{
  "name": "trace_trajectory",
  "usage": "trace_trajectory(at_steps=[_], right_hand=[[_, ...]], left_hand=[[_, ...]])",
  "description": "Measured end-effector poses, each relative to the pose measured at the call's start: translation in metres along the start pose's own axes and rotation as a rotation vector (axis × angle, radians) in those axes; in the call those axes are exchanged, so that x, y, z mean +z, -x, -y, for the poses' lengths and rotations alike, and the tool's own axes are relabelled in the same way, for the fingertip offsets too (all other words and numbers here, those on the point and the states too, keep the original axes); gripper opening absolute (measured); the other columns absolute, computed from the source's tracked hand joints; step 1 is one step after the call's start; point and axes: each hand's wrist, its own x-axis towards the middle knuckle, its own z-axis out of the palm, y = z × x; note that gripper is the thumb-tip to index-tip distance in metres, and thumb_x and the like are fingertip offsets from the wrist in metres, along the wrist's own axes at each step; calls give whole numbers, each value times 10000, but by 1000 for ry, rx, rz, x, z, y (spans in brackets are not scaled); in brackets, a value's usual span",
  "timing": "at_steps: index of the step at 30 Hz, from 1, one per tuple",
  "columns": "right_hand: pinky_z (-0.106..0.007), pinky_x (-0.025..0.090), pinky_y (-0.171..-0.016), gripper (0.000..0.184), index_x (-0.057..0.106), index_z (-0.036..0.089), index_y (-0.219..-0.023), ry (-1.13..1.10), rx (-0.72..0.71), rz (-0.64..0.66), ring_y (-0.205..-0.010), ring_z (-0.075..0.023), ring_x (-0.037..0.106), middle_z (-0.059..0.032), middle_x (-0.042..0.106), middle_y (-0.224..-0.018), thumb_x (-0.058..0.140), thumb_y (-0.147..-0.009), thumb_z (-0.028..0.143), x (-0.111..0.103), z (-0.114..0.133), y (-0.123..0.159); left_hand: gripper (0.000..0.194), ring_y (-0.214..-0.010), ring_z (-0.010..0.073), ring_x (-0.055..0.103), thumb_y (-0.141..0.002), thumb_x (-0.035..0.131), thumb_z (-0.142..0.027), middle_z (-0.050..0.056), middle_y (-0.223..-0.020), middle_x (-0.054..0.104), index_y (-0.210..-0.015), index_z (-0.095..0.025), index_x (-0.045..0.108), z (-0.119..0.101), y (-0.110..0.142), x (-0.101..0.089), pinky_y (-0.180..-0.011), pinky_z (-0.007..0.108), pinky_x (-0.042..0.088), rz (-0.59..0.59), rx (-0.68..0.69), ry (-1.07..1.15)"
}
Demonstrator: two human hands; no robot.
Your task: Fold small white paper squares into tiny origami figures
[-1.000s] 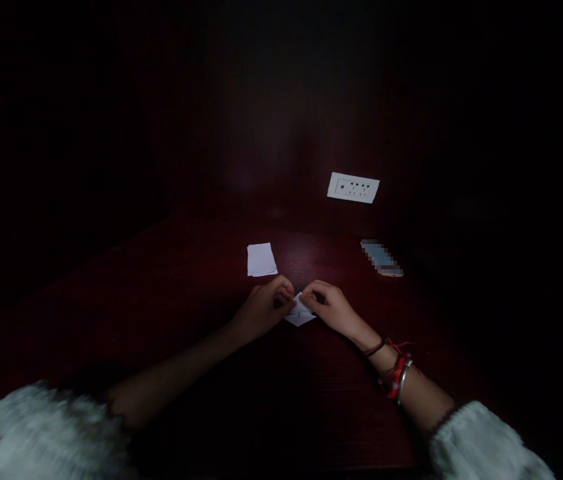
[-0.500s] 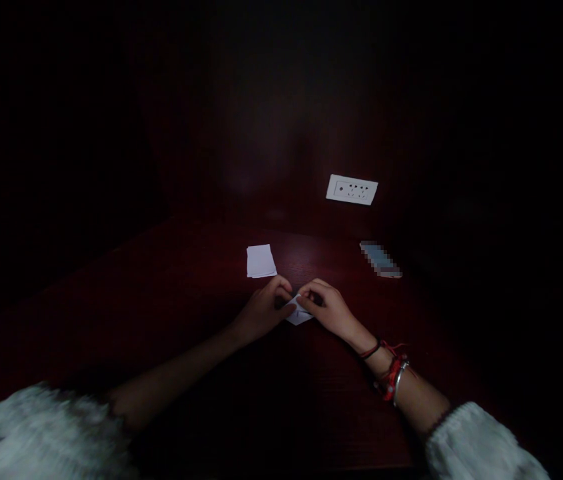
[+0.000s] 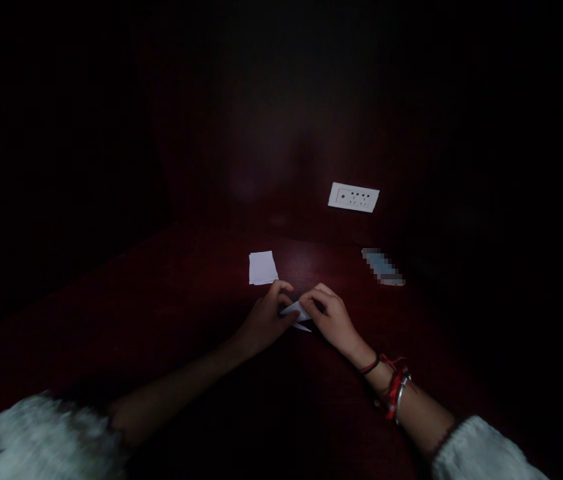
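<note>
Between my hands, low over the dark red table, is a small folded piece of white paper [image 3: 302, 311] with a pointed flap sticking out below. My left hand [image 3: 267, 319] grips its left side, thumb on the paper and index finger curved above it. On the right side, my right hand [image 3: 331, 316] pinches the paper between thumb and fingertips. Just beyond my left hand lies a small stack of white paper sheets [image 3: 262, 267], slightly uneven at its edges.
A phone [image 3: 384, 267], its screen pixelated, lies on the table [image 3: 171, 300] at the back right. A white socket panel [image 3: 354, 198] is set in the dark wall behind. Deep shadow covers both sides.
The folded paper has turned between my fingers, and a narrow pointed flap now shows beneath it. The whole view has shifted slightly, so everything sits a little lower.
</note>
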Motion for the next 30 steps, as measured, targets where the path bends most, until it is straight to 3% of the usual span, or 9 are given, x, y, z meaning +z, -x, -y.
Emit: trace_trajectory(at_steps=[5,14,18,24,28,30], right_hand=[[-200,329,-568,149,525,155,-640,42,-20,-19,-633,-94,426,3,444,-655,427,-751,172,0,2,0],[-202,326,-531,202,546,151,-626,61,100,-79,-579,-94,415,-3,455,-611,424,-755,247,2,-16,0],[-202,325,-530,216,533,148,-589,54,131,-76,-568,-92,406,3,440,-581,432,-747,255,3,-24,-2],[-184,323,-522,125,529,150,-636,32,108,121,-577,-75,411,17,438,-631,531,-683,265,4,-29,1],[-188,313,-523,122,511,142,-594,131,122,185,-564,-70,407,20,444,-627,543,-670,233,5,-32,3],[-194,315,-527,104,518,143,-600,186,143,196,-560,-74,408,18,450,-625,557,-658,220,5,-32,4]], left_hand=[[372,-614,117,514,-683,508,-174,-45,-692,528,-1011,-213,337,-2,0,1,-584,246,385,29,-21,-11],[520,-765,147,529,-714,512,-275,18,-839,534,-1158,-207,249,5,-4,-8,-672,288,411,222,-67,280],[608,-773,167,531,-664,570,-275,19,-846,547,-1179,-222,251,9,-2,-8,-682,303,403,190,-37,118],[564,-682,163,524,-715,492,-297,-6,-742,547,-1203,-212,223,22,1,-7,-668,317,378,155,-27,-201],[611,-865,208,468,-670,545,-296,24,-909,510,-1197,-221,246,21,3,-5,-814,410,259,65,75,-499],[538,-959,223,409,-666,551,-290,39,-1012,460,-1146,-223,317,19,4,-5,-840,409,227,44,133,-581]])
